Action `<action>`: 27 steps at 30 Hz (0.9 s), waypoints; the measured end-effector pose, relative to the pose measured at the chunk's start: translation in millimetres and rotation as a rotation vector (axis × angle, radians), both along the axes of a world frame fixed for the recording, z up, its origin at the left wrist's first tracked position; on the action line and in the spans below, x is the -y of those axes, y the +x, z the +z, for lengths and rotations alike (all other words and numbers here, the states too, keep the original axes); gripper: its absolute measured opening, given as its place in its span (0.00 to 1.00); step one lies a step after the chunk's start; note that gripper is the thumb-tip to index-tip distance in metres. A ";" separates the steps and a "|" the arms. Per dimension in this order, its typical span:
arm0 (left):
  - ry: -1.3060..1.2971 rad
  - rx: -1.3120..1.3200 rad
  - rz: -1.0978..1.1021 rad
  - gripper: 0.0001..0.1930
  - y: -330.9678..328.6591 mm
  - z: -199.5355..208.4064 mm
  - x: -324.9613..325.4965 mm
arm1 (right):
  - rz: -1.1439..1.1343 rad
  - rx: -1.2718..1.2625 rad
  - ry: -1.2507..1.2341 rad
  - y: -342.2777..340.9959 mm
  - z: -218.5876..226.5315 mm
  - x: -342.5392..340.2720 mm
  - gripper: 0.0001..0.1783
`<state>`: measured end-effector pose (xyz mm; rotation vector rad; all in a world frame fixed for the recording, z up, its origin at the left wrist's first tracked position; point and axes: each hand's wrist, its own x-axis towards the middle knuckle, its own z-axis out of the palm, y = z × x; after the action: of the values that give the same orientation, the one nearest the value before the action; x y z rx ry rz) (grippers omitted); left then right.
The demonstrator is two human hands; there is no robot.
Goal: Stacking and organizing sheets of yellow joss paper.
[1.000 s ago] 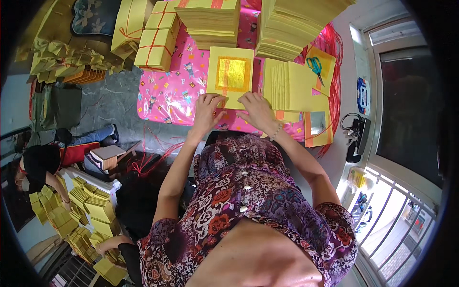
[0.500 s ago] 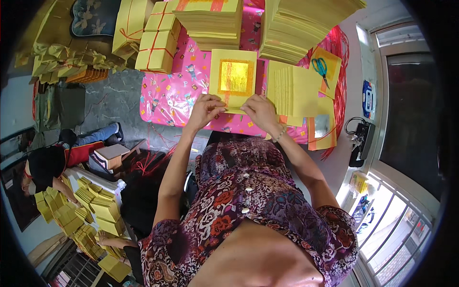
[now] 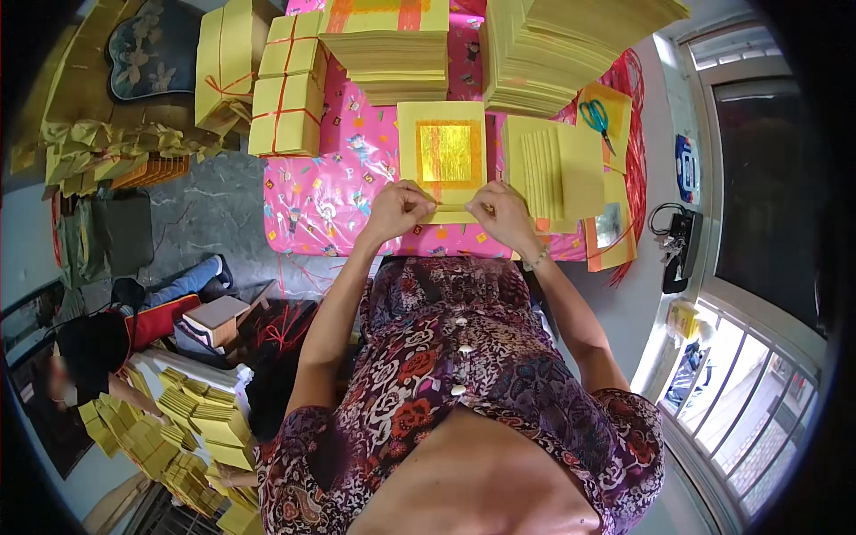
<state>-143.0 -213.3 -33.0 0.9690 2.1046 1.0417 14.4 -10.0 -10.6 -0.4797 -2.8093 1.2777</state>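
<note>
A yellow paper sheet point(image 3: 448, 152) with a gold foil square edged in orange lies flat on the pink patterned tablecloth in front of me. My left hand point(image 3: 401, 211) pinches the left part of its near edge between thumb and fingers. My right hand point(image 3: 504, 217) does the same at the right end. Between the hands the near edge is turned up in a narrow fold, and a yellow strip shows below it. Just right of the sheet lies a fanned pile of folded yellow papers point(image 3: 541, 169).
Tall stacks of yellow paper point(image 3: 385, 58) stand behind the sheet, with red-tied bundles point(image 3: 285, 116) to the left. Teal-handled scissors point(image 3: 596, 123) lie at the right beside red strings point(image 3: 635, 134). At lower left, another person point(image 3: 94, 352) handles yellow paper bundles point(image 3: 218, 419).
The view has shifted slightly. My fingers have closed more tightly along the near edge, and more of the yellow strip below the fold shows now.
</note>
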 end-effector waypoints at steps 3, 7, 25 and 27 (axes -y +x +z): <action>0.042 0.013 -0.020 0.09 -3.3 -6.0 0.6 | -0.006 -0.005 0.001 -1.1 2.9 2.5 0.13; 0.006 0.066 0.012 0.08 -0.9 2.8 -2.8 | -0.036 0.027 -0.021 -0.9 7.2 3.8 0.13; 0.218 -0.065 0.210 0.15 1.1 32.4 -5.7 | 0.015 -0.160 0.277 -26.7 24.0 -0.5 0.08; 0.135 -0.131 0.195 0.19 2.8 45.6 -5.7 | -0.011 -0.167 0.275 -40.3 28.5 -9.1 0.08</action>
<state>-140.2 -207.6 12.6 0.9321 2.2966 1.2621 -25.9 -0.9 17.9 -0.3575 -2.7740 0.8634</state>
